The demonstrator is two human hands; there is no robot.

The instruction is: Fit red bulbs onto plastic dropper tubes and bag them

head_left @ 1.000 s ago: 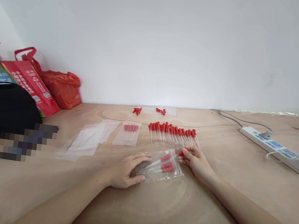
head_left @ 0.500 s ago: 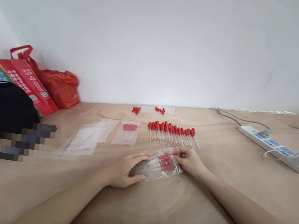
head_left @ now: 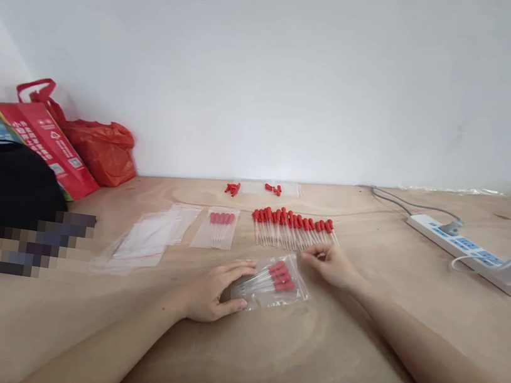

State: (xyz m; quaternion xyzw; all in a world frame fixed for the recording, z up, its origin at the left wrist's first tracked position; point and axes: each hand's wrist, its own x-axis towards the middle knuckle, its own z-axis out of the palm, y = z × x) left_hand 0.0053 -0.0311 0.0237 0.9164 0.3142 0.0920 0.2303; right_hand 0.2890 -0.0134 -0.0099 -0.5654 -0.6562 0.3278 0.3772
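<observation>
A clear zip bag [head_left: 260, 293] with several red-bulbed droppers [head_left: 282, 276] inside lies flat on the wooden table. My left hand [head_left: 217, 291] holds the bag's left end, its thumb at the near edge and its fingers at the far edge. Just off the bag's upper right corner is my right hand [head_left: 333, 266], thumb and fingertips drawn together. Whether anything is between them is hidden. Beyond the hands lies a row of loose droppers [head_left: 293, 228], red bulbs pointing away from me. Left of the row, another bag of droppers [head_left: 220, 228] lies flat.
A stack of clear bags [head_left: 146, 239] spreads to the left. Loose red bulbs [head_left: 232, 189] and a further clear bag [head_left: 251, 186] lie near the wall. A power strip [head_left: 470, 250] with cables stands right. Carrier bags [head_left: 104, 151] and a black bag [head_left: 3, 188] fill the far left.
My right hand has come off the zip bag's edge and shifted slightly to the right. The bag now lies flatter, its droppers showing more clearly. My left hand has stayed put.
</observation>
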